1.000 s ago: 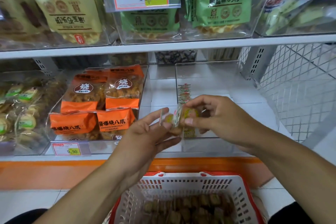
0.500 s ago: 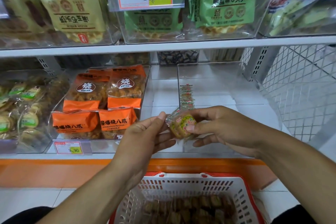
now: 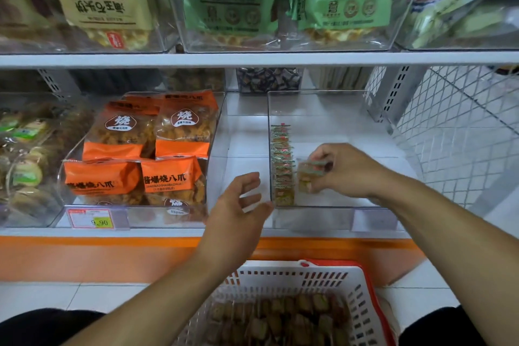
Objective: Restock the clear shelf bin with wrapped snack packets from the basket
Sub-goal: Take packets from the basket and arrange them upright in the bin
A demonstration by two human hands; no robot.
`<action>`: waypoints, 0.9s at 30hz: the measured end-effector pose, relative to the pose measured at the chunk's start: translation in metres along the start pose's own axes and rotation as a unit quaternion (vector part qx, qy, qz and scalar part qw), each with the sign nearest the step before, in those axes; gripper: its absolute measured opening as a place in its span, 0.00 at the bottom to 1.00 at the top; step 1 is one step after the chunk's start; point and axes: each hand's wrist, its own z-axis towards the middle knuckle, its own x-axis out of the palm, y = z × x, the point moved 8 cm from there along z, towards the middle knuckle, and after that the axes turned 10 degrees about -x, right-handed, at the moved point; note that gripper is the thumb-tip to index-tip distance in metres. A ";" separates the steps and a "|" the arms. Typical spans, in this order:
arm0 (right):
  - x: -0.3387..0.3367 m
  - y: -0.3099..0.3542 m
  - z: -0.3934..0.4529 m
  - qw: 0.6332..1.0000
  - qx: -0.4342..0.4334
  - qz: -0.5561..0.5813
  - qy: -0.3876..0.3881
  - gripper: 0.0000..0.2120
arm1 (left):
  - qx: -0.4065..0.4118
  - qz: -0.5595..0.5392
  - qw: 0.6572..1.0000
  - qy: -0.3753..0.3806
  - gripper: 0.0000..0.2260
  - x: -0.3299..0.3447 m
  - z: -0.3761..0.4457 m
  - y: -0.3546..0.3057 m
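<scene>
The white shelf (image 3: 247, 132) carries the clear bin (image 3: 337, 109) and a neighbouring bin (image 3: 216, 109) of orange packets (image 3: 171, 177).

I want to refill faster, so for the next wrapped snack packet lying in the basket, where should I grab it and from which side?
Probably from straight above: the basket is open-topped with tall slotted walls, and the packets lie packed close together. Pinch one across its two short edges with the free left hand, since the right hand holds a packet.

Two bare forearms with no sleeves, left hand (image 3: 238, 205) and right hand (image 3: 346, 171) without rings, watches or gloves, dark trousers (image 3: 42, 329) over both knees at the bottom corners
</scene>
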 end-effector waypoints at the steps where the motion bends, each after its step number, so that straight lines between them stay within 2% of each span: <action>1: 0.013 -0.002 0.003 0.999 0.003 -0.027 0.035 0.19 | -0.001 0.004 1.000 0.012 0.23 0.006 0.000 0.002; 4: 0.045 -0.005 0.014 0.991 -0.012 -0.088 0.098 0.16 | 0.008 0.013 0.999 0.043 0.24 0.020 0.002 0.006; 7: 0.058 -0.009 0.023 0.991 -0.001 -0.096 0.097 0.11 | 0.008 0.026 0.998 0.053 0.25 0.025 0.003 0.011; 9: 0.061 -0.008 0.028 0.991 0.000 -0.098 0.089 0.13 | 0.013 0.028 0.998 0.049 0.26 0.025 0.003 0.013; 11: 0.065 -0.008 0.030 0.988 0.008 -0.115 0.107 0.12 | 0.019 0.028 0.998 0.046 0.26 0.024 0.002 0.013; 13: 0.071 -0.011 0.031 0.983 0.036 -0.113 0.140 0.06 | 0.021 0.034 0.998 0.048 0.27 0.024 0.000 0.011; 15: 0.074 -0.013 0.031 0.980 0.056 -0.109 0.155 0.07 | 0.028 0.045 0.997 0.050 0.28 0.024 -0.002 0.010; 20: 0.071 -0.010 0.033 0.979 0.065 -0.144 0.129 0.10 | 0.037 0.055 0.996 0.059 0.29 0.025 -0.003 0.008; 27: 0.061 -0.001 0.026 0.979 0.065 -0.138 0.137 0.04 | 0.040 0.108 0.991 0.070 0.26 0.021 -0.009 -0.003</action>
